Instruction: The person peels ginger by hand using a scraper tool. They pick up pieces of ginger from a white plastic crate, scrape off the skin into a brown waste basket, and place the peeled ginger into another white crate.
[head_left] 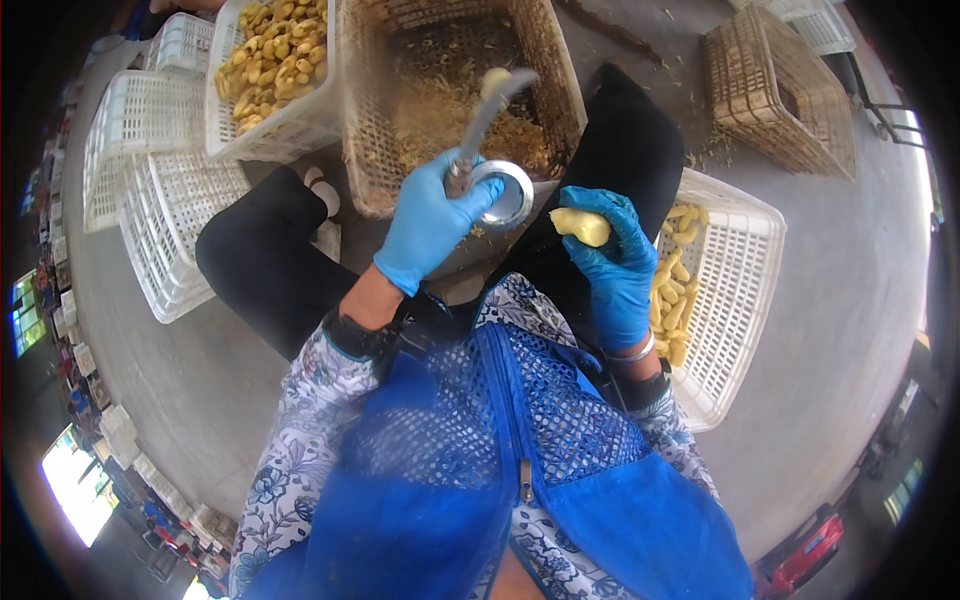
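My left hand [425,215], in a blue glove, is closed round the handle of a knife [490,110] with a curved, blurred blade pointing up and away. A round, silvery metal rim [522,205] shows by its thumb; I cannot tell whether it is a ring or a cup. My right hand [615,255], gloved in blue, grips a pale yellow peeled piece [580,226], its kind unclear. A worn crate [362,165] with shavings in its bottom stands beyond my hands. Over the shavings, near the blade tip, a pale round piece [495,82] shows blurred.
To my right, a white crate [735,290] holds several peeled yellow pieces [672,300]. A white crate [215,135] at the far left is heaped with yellow-brown pieces [275,60]. White crates [170,220] stand left, and a dirty crate [780,100] stands far right.
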